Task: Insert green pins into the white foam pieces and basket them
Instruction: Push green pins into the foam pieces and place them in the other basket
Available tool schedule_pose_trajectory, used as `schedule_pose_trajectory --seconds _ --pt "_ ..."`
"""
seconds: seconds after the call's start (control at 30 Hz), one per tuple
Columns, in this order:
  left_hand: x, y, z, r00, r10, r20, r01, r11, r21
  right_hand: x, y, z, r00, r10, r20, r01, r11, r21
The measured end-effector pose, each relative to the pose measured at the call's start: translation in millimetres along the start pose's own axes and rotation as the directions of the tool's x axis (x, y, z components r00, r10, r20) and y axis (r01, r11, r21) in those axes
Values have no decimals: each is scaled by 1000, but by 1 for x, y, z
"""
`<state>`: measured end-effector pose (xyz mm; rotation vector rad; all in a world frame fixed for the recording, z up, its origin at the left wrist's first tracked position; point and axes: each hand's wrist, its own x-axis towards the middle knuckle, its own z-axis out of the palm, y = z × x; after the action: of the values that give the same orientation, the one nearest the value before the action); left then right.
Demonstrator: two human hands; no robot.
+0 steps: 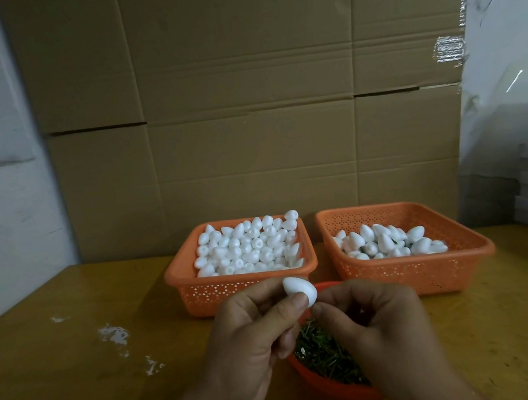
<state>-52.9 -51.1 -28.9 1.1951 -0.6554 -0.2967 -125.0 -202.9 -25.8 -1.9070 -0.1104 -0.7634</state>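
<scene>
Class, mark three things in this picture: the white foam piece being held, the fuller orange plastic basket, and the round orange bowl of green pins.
White foam piece (298, 289): head view, its rounded upper side.
Fuller orange plastic basket (235, 291): head view, perforated front wall.
Round orange bowl of green pins (332, 391): head view, near outer wall.

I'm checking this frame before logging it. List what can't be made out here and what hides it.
- Head view: whether the right hand holds a pin; its curled fingers hide the tips.
- Whether the foam piece in the left hand already has a pin; its base faces away.
- Much of the red bowl of green pins: both hands cover it.
- Pins in the right basket: too small, only green hints.
</scene>
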Motion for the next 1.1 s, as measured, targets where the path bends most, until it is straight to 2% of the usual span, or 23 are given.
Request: schedule_pose_trajectory --seconds 0.4,0.57,0.73,0.9,1.1 --pt "-2 1 5 991 131 -24 -127 983 131 -3 -6 6 998 68 19 -71 969 237" --pt "-5 3 9 966 257 22 -255 937 241 -3 -12 7 998 47 41 -58 951 302" --pt "-5 5 6 953 298 61 -300 889 345 -4 -14 9 996 84 33 -91 930 356" --pt "-4 5 5 951 298 82 -304 853 423 -4 -12 9 994 92 54 -105 945 310" --pt "-4 0 3 964 256 71 -261 864 431 -5 -9 12 992 124 37 -130 964 232"
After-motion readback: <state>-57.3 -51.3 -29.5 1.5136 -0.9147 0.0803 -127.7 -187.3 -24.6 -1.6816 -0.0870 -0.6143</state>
